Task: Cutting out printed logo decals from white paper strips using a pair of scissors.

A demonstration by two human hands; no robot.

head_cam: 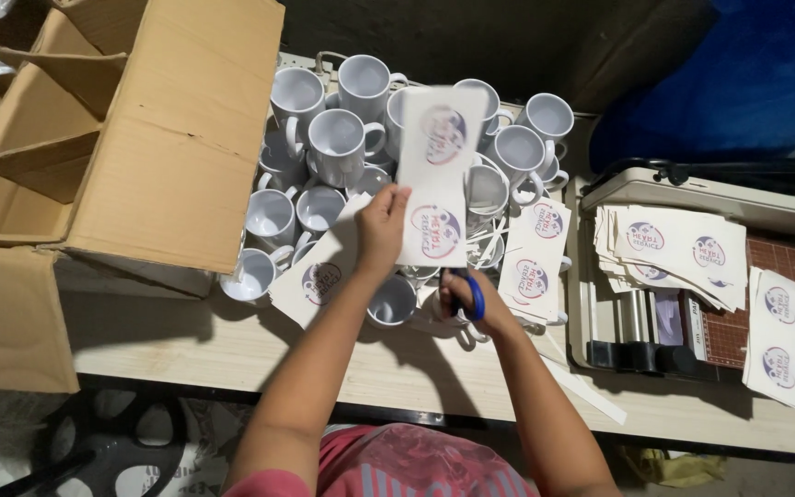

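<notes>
— What does the head camera show over the table (232, 354)?

— A person stands over a crowd of white mugs (338, 138), cutting printed paper. The left hand (381, 228) holds up a long printed strip (439, 175) bearing two round purple-and-red designs, its fingers (393, 198) closed in a pinch on the strip's left edge, just above the mugs.

— And the right hand?

— The right hand (471, 299) sits just below the strip's lower end, fingers curled shut through the blue handles of a pair of scissors (473, 296). The blades are hidden behind the paper, so how far they gape cannot be told.

— Which step does this look like?

— Judging by the pose, the strip is being trimmed or parted between its two designs. A clean cut would call for the strip held taut and the blades lined up in the gap between prints.

— What else surrounds the mugs?

— Left of them stands an open cardboard box (177, 138). Right of them lie more cut prints (535, 258), then a paper trimmer (683, 322) stacked with printed sheets (683, 248). Narrow white offcuts (591, 391) lie on the table in front of the trimmer.
</notes>
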